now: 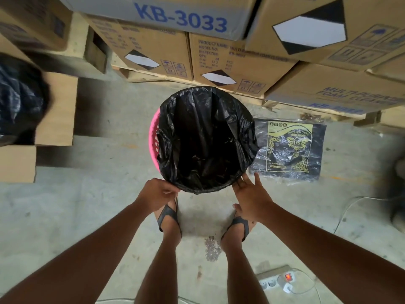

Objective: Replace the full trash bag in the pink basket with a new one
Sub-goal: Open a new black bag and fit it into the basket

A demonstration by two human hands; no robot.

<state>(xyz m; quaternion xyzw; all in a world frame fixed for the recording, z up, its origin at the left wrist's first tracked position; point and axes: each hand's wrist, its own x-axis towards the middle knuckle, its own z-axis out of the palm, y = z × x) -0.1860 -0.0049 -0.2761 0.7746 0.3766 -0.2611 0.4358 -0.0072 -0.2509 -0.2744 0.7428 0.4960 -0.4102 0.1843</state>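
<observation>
The pink basket (153, 139) stands on the concrete floor in front of my feet. A black trash bag (208, 139) lines it, with its edge folded over the rim all round, and only a strip of pink shows on the left. The bag's inside looks dark, with a few scraps at the bottom. My left hand (156, 194) pinches the bag's edge at the near left rim. On the near right rim my right hand (252, 194) rests against the bag with its fingers spread flat.
A flat pack of black bags (289, 150) with gold print lies on the floor right of the basket. Stacked cardboard boxes (230, 60) on pallets stand behind it. A filled black bag (19, 99) sits at the far left. A power strip (276, 280) and cables lie near my right foot.
</observation>
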